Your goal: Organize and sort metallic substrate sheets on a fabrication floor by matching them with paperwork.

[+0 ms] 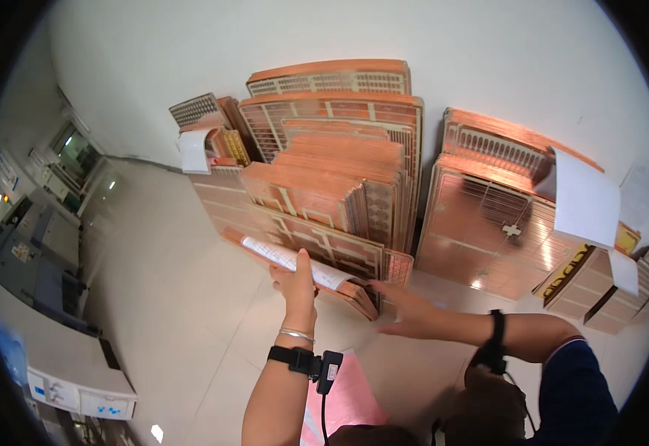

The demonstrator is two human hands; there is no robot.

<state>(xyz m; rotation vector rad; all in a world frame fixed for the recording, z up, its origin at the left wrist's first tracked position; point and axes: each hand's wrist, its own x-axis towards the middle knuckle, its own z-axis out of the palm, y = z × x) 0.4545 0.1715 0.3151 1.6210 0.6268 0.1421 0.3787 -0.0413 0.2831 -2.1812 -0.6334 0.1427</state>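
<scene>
A stack of copper-coloured circuit board panels (358, 299) leans at the front of a larger group of panels, with a printed white paper sheet (332, 278) curled over its top edge. My left hand (295, 280) is closed on the stack, its thumb lying over the paper and its fingers partly hidden on the near side. At the stack's right end, my right hand (406, 308) is somewhat blurred, with fingers and thumb spread apart. Whether its fingertips touch the panels I cannot tell.
Taller panel stacks (332, 111) lean against the white wall (488, 52). More copper panels (480, 230) with white papers (586, 197) stand at the right. Grey machines (34, 260) and a white cabinet (79, 394) line the left. A pink sheet (347, 394) is below my hands.
</scene>
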